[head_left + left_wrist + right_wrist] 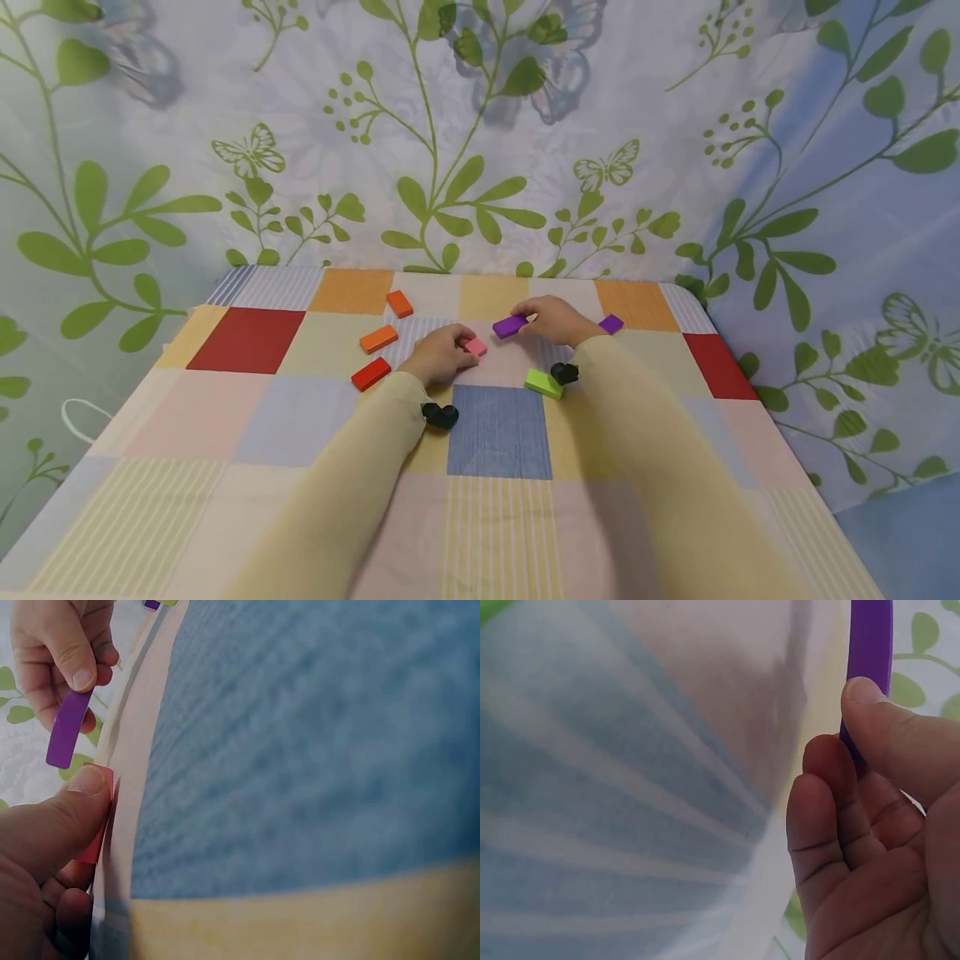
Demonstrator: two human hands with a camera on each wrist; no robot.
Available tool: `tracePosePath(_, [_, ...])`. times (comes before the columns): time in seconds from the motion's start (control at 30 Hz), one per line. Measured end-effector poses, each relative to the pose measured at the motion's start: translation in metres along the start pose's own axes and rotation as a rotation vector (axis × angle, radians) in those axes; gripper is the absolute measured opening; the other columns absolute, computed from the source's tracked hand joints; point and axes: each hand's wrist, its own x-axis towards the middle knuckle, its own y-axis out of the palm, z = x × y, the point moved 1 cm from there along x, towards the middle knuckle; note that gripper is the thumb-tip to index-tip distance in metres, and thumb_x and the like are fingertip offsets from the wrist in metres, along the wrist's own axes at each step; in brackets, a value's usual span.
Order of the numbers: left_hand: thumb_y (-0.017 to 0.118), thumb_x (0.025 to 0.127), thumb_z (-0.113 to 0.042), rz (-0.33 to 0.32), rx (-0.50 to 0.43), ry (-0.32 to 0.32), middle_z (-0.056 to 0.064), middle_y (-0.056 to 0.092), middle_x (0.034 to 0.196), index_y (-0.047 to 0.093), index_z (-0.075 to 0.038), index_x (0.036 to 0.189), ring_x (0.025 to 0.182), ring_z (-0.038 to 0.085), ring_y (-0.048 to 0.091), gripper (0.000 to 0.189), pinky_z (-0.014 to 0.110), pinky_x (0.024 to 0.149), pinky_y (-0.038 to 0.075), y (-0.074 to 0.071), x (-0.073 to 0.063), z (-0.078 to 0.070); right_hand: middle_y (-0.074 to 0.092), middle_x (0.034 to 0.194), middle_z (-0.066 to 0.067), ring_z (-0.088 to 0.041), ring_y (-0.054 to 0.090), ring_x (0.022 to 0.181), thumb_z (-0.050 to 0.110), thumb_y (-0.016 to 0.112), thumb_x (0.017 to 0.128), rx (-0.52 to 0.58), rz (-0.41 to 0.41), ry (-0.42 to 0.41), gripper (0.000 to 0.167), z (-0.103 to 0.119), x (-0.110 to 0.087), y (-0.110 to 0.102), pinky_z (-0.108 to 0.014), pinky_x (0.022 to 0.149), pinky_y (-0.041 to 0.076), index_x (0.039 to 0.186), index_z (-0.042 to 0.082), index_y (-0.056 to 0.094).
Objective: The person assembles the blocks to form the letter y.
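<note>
My left hand pinches a pink block between thumb and fingers, close over the patchwork cloth; in the left wrist view the thumb lies along the pink block. To its right, my right hand pinches one end of a purple block. Most of that purple block sticks out past the thumb in the right wrist view. The two held blocks are a short way apart. Below the right hand, beside its wrist, lies a lime green block. A second purple block lies right of the right hand.
Left of the left hand lie a red block and two orange blocks, one nearer and one farther back. The patchwork cloth covers the table. A leaf-patterned curtain hangs behind, and a white cord loops at the left edge.
</note>
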Motion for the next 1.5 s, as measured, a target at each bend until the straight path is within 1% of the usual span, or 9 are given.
tracePosePath(0.2, [0.078, 0.095, -0.031, -0.005, -0.008, -0.015, 0.001, 0.067, 0.119, 0.065, -0.023, 0.133, 0.110, 0.026, 0.059, 0.041, 0.042, 0.099, 0.048, 0.000, 0.000, 0.002, 0.071, 0.134, -0.012, -0.029, 0.062, 0.124, 0.014, 0.075, 0.096, 0.034, 0.029, 0.005, 0.040, 0.007, 0.006, 0.005, -0.047, 0.111, 0.048, 0.135, 0.010, 0.071])
tracePosePath(0.3, [0.078, 0.095, -0.031, -0.006, -0.007, -0.009, 0.001, 0.067, 0.120, 0.066, -0.023, 0.134, 0.110, 0.026, 0.059, 0.042, 0.043, 0.099, 0.047, 0.000, 0.000, 0.002, 0.073, 0.132, -0.010, -0.027, 0.063, 0.120, 0.013, 0.076, 0.095, 0.025, 0.051, -0.001, 0.039, 0.010, 0.009, 0.008, -0.045, 0.110, 0.048, 0.133, 0.009, 0.072])
tracePosePath(0.47, [0.080, 0.094, -0.032, -0.024, 0.032, 0.041, 0.000, 0.069, 0.117, 0.067, -0.021, 0.132, 0.107, 0.024, 0.060, 0.042, 0.042, 0.098, 0.046, 0.000, 0.002, 0.003, 0.074, 0.129, -0.008, -0.026, 0.064, 0.117, 0.010, 0.075, 0.096, -0.024, 0.080, -0.027, 0.037, 0.015, 0.013, 0.010, -0.043, 0.107, 0.050, 0.133, 0.009, 0.072])
tracePosePath(0.57, [0.081, 0.093, -0.031, -0.037, 0.054, 0.071, 0.000, 0.070, 0.114, 0.068, -0.020, 0.130, 0.104, 0.022, 0.061, 0.041, 0.040, 0.097, 0.045, 0.000, 0.002, 0.004, 0.073, 0.132, -0.009, -0.027, 0.065, 0.119, 0.007, 0.072, 0.097, -0.041, 0.096, -0.035, 0.038, 0.016, 0.015, 0.011, -0.044, 0.108, 0.051, 0.135, 0.008, 0.071])
tracePosePath(0.63, [0.081, 0.093, -0.031, -0.041, 0.055, 0.076, 0.000, 0.070, 0.113, 0.069, -0.020, 0.130, 0.103, 0.022, 0.061, 0.040, 0.039, 0.096, 0.045, 0.001, 0.002, 0.003, 0.072, 0.135, -0.009, -0.028, 0.065, 0.123, 0.006, 0.070, 0.098, -0.049, 0.105, -0.034, 0.039, 0.015, 0.016, 0.012, -0.044, 0.108, 0.051, 0.137, 0.009, 0.070])
tracePosePath(0.77, [0.081, 0.093, -0.030, -0.041, 0.051, 0.072, 0.000, 0.070, 0.113, 0.069, -0.020, 0.129, 0.103, 0.022, 0.061, 0.039, 0.039, 0.094, 0.045, 0.001, 0.002, 0.002, 0.069, 0.140, -0.009, -0.030, 0.064, 0.128, 0.003, 0.067, 0.099, -0.058, 0.119, -0.032, 0.042, 0.016, 0.019, 0.014, -0.045, 0.109, 0.051, 0.140, 0.011, 0.068])
tracePosePath(1.07, [0.081, 0.093, -0.030, -0.043, 0.037, 0.061, 0.000, 0.069, 0.113, 0.069, -0.021, 0.131, 0.104, 0.023, 0.060, 0.042, 0.039, 0.094, 0.044, 0.001, 0.002, 0.002, 0.069, 0.142, -0.007, -0.027, 0.065, 0.127, 0.001, 0.066, 0.098, -0.099, 0.132, -0.050, 0.044, 0.022, 0.022, 0.015, -0.044, 0.112, 0.050, 0.141, 0.012, 0.068])
tracePosePath(1.2, [0.081, 0.093, -0.031, -0.042, 0.036, 0.055, 0.000, 0.069, 0.114, 0.069, -0.021, 0.132, 0.105, 0.024, 0.060, 0.042, 0.040, 0.095, 0.044, 0.001, 0.002, 0.002, 0.069, 0.142, -0.007, -0.027, 0.064, 0.129, 0.002, 0.066, 0.098, -0.094, 0.131, -0.046, 0.044, 0.022, 0.022, 0.015, -0.044, 0.113, 0.048, 0.142, 0.012, 0.068])
tracePosePath(1.5, [0.081, 0.093, -0.030, -0.038, 0.031, 0.037, 0.000, 0.068, 0.113, 0.069, -0.021, 0.130, 0.105, 0.024, 0.060, 0.040, 0.042, 0.096, 0.045, 0.000, 0.003, 0.002, 0.070, 0.138, -0.013, -0.028, 0.063, 0.130, 0.004, 0.068, 0.098, -0.052, 0.115, -0.026, 0.044, 0.019, 0.024, 0.016, -0.044, 0.113, 0.049, 0.142, 0.007, 0.067])
